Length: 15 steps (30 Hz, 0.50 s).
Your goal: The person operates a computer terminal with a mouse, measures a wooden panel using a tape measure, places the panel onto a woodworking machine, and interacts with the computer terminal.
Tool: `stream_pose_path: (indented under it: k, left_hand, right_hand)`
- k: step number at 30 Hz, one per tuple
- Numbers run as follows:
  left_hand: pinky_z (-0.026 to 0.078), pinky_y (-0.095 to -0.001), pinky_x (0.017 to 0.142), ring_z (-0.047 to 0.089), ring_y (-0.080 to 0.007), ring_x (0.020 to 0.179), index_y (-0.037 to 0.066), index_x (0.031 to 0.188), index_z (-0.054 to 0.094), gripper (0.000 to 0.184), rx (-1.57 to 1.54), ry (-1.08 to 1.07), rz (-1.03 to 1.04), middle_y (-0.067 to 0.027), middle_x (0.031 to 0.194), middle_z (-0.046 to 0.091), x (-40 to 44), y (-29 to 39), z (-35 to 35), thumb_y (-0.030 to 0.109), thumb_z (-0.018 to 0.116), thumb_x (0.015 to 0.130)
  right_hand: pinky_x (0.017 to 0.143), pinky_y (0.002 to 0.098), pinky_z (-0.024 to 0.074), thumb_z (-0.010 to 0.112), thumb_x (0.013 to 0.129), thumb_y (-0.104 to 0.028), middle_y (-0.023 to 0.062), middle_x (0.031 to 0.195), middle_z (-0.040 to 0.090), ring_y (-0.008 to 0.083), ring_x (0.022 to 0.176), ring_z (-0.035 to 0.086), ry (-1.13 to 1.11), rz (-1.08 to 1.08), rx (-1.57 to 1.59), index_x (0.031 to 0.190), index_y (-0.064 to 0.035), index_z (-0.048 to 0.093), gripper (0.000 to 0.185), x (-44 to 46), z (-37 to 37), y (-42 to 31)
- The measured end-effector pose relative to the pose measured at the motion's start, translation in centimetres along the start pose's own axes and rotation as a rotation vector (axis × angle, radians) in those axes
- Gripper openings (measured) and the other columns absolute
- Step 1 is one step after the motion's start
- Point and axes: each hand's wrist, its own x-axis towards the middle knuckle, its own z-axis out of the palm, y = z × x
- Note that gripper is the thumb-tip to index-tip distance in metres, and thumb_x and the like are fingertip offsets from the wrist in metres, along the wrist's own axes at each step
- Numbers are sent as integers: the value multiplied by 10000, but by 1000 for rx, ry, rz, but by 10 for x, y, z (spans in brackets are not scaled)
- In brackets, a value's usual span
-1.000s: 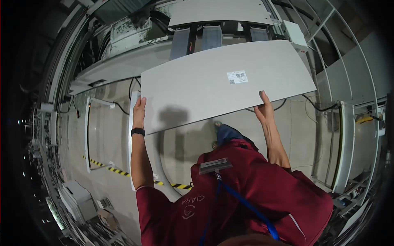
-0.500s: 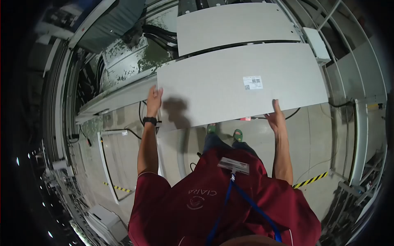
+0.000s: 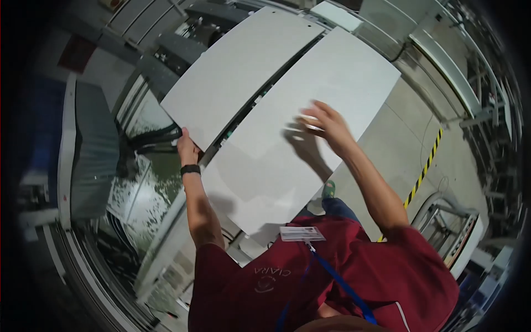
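Panel (image 3: pixel 265 152), flat, pale, sharp-cornered

a white panel (image 3: pixel 271 144) lies flat, just beside a second panel (image 3: pixel 238 74).

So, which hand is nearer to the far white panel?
Left. The left hand is at the left edge of the far panel; the right hand is over the near panel.

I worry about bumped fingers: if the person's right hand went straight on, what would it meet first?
Probably the nearer white panel, just beneath the blurred right hand. Height is unclear; staying level, it might cross the dark gap towards the farther panel.
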Motion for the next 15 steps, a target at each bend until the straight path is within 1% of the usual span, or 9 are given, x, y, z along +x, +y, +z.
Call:
stream_pose_path:
  k: [2,4,6,7,9,10,11,12,15]
  left_hand:
    - [270,-247,340,460,-96,420,82,907,586,345,-47,-29,42,-12,654,573,14,13,-12,406,506,992]
    - [263,-254,340,388,-78,402,104,826,538,315,-94,-31,22,26,611,497,-10,46,2,370,518,996]
    - [293,-249,350,377,-69,406,128,748,504,331,-133,-44,27,51,556,445,-13,59,4,359,554,980]
    - [309,-242,359,392,-68,424,124,757,512,324,-148,-66,32,47,578,462,-19,65,8,356,560,978]
    - [345,-217,379,418,-61,463,99,820,556,290,-121,-182,37,42,646,507,-21,63,0,349,589,963]
    - [379,-218,416,453,-67,509,90,857,569,280,-197,-161,70,32,691,531,-30,60,2,349,597,958]
    - [413,-219,454,488,-74,556,80,894,582,277,-278,-144,102,23,736,556,-40,56,7,350,605,953]
    - [490,-252,729,576,-123,927,25,1057,566,292,-242,-206,70,-69,1042,605,-69,64,6,308,552,985]
    - [466,-293,851,560,-154,952,13,1087,562,301,-198,-133,163,-66,1086,594,-144,50,9,291,578,972]
  right_hand:
    - [818,373,553,674,856,-506,173,1330,464,237,1045,607,-124,116,242,1421,10,319,843,60,52,-5]
    - [902,402,525,702,816,-540,121,1218,557,299,1056,608,-26,276,414,1369,-57,411,790,124,92,-7]
    - [911,443,505,720,793,-553,127,1201,574,290,1048,607,-44,209,451,1298,-74,490,733,186,108,8]
    - [918,479,484,698,859,-447,137,1175,606,280,1038,610,-145,138,553,1250,-56,530,578,197,113,7]
    - [906,480,484,657,906,-292,130,1093,648,262,1007,617,-35,11,598,1167,-21,568,387,219,129,19]
    - [847,468,515,614,903,-137,111,1002,661,264,939,637,15,6,639,1108,5,576,253,212,128,13]
    - [794,444,531,626,886,-118,103,962,654,247,887,643,-3,-40,621,1077,2,579,230,204,127,8]
    - [741,420,546,637,870,-99,95,922,647,230,835,649,-23,-95,590,1046,-1,582,209,201,118,1]
    - [615,337,525,690,824,-88,63,819,604,157,720,611,24,-128,497,911,-18,597,145,100,80,-37]
